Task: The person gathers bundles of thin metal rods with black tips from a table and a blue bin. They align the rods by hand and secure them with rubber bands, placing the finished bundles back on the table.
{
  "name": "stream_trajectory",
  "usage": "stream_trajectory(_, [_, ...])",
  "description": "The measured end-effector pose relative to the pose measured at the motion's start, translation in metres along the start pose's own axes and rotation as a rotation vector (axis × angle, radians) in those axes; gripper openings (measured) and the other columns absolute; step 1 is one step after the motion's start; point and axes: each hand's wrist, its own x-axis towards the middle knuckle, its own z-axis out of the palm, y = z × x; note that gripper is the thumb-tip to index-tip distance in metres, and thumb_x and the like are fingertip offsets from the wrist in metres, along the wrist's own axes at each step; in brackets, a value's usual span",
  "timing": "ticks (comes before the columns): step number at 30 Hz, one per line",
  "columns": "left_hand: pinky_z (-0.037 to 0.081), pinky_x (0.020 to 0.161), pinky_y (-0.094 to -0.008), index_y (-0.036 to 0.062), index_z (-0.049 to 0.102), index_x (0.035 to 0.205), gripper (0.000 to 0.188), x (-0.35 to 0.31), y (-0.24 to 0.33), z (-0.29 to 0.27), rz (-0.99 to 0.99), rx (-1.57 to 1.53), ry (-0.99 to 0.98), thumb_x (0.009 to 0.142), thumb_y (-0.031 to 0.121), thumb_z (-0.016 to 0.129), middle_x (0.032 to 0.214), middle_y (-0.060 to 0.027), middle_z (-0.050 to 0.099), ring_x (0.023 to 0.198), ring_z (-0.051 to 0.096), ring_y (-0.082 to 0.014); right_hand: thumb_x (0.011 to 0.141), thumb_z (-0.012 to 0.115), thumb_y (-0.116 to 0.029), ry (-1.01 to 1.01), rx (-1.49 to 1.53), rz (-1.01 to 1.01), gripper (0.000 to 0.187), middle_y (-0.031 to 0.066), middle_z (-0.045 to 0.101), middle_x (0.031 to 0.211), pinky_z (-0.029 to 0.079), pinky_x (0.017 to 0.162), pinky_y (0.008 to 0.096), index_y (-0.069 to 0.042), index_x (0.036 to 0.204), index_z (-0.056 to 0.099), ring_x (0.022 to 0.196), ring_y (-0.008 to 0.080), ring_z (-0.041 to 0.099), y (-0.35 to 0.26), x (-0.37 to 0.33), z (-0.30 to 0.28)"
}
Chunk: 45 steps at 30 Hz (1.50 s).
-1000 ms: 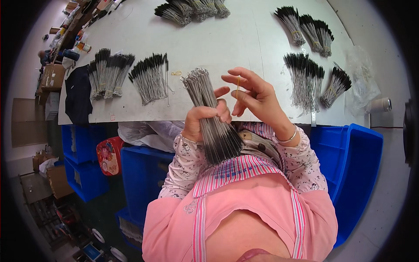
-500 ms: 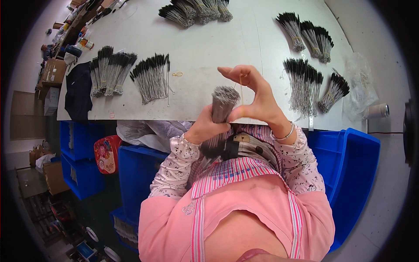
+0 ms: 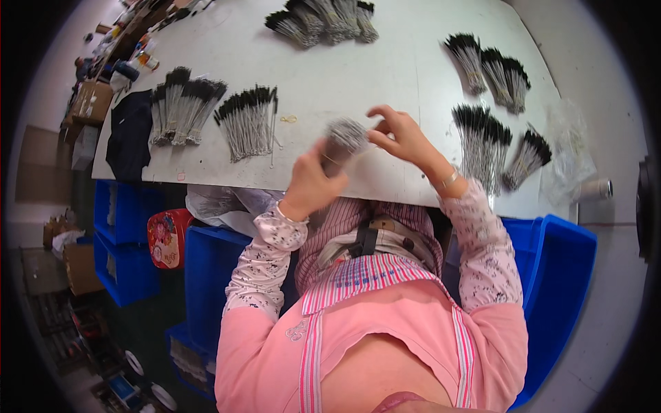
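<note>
My left hand is wrapped around a bundle of thin wire brushes, its looped metal wire ends turned up and slightly blurred. A thin yellowish rubber band appears to run around the bundle just above my fingers. To the right of it, my right hand has its fingers bent but apart, with the fingertips close to the wire ends; nothing shows between them. Yellow rubber bands lie on the table, beside a row of loose black-bristled brushes.
More brush bundles lie on the white table: a group at left, one at the far side, several at right. A dark cloth and clear plastic bag flank them. Blue bins stand below the edge.
The bundle has moved up and forward over the table in my left hand. My right hand, earlier stretching a rubber band beside the bundle, has drawn away to the right without it.
</note>
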Motion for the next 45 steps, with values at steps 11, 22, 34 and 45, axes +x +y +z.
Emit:
stream_trajectory(11, [0.047, 0.055, -0.0260, -0.0023, 0.057, 0.099, 0.031, 0.014, -0.038, 0.036, -0.455, -0.613, 0.337, 0.069, 0.000, 0.066, 0.075, -0.0031, 0.057, 0.061, 0.055, -0.0117, 0.095, 0.049, -0.016, 0.364, 1.528, 0.067, 0.028, 0.0161, 0.067, 0.096, 0.045, 0.089, 0.0383, 0.005, 0.111, 0.059, 0.103, 0.0276, 0.061, -0.081, -0.013, 0.008])
stream_trajectory(22, [0.050, 0.065, -0.0361, 0.0010, 0.054, 0.100, 0.037, 0.008, -0.018, 0.055, -0.246, -0.077, 0.344, 0.066, 0.008, 0.065, 0.079, -0.0122, 0.065, 0.071, 0.065, -0.0262, 0.073, 0.072, -0.037, 0.228, 0.747, 0.100, 0.069, 0.0187, 0.067, 0.098, 0.051, 0.084, 0.0350, 0.014, 0.115, 0.054, 0.100, 0.0265, 0.064, -0.014, -0.003, 0.020])
stream_trajectory(34, [0.048, 0.076, -0.0444, 0.0052, 0.054, 0.101, 0.039, -0.001, 0.010, 0.040, 0.080, 0.676, -0.261, 0.064, 0.011, 0.067, 0.085, -0.0177, 0.063, 0.082, 0.063, -0.0359, 0.075, 0.063, -0.019, -0.296, -0.139, 0.023, 0.029, 0.0171, 0.066, 0.071, 0.052, 0.063, 0.0327, 0.008, 0.084, 0.067, 0.069, 0.0265, 0.068, -0.049, 0.019, -0.013])
stream_trajectory(45, [0.051, 0.076, -0.0426, 0.0019, 0.056, 0.109, 0.048, 0.025, 0.000, 0.011, -0.343, 0.287, 0.214, 0.065, 0.018, 0.069, 0.088, -0.0199, 0.067, 0.085, 0.064, -0.0377, 0.095, 0.040, -0.030, -0.306, 0.507, 0.268, 0.043, 0.0169, 0.067, 0.082, 0.050, 0.071, 0.0323, 0.008, 0.102, 0.059, 0.066, 0.0223, 0.065, -0.035, 0.013, -0.014])
